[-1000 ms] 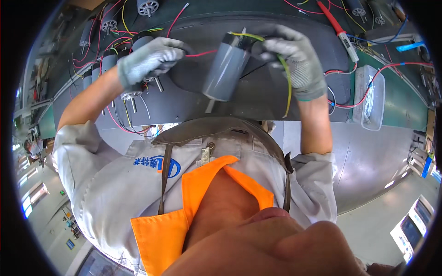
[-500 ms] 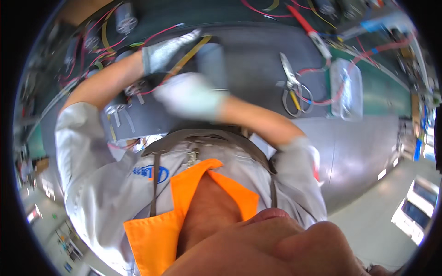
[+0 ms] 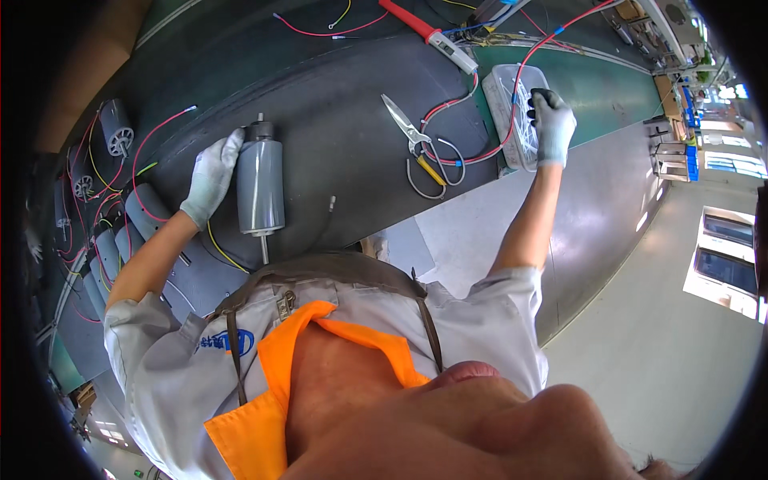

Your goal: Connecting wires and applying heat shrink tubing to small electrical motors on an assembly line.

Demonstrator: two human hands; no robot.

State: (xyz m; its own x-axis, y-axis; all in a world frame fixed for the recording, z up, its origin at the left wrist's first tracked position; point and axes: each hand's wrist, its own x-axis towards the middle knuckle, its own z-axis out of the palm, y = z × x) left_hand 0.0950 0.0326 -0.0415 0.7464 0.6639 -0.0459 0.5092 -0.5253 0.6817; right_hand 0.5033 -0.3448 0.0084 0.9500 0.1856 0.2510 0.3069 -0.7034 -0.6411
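Observation:
A grey cylindrical motor with a dark cap and a metal shaft at each end lies in front of me on the dark mat. My left hand, in a pale glove, has its fingers closed against the motor's capped end. Out to the right, my right hand reaches over the rim of a clear plastic box. Its dark-tipped fingers are curled in over thin white strips; whether they grip one is hidden. A yellow wire runs out below my left wrist.
Scissors with a yellow-wrapped handle lie between the motor and the box. Behind them is a red-and-white handheld probe on a red cable. Several more grey motors with loose wires crowd the left. The bench's front edge runs close to my apron.
My right hand has swung from the front of my chest to the box at the right. My left hand has drawn nearer, onto the motor's capped end. The view has turned too.

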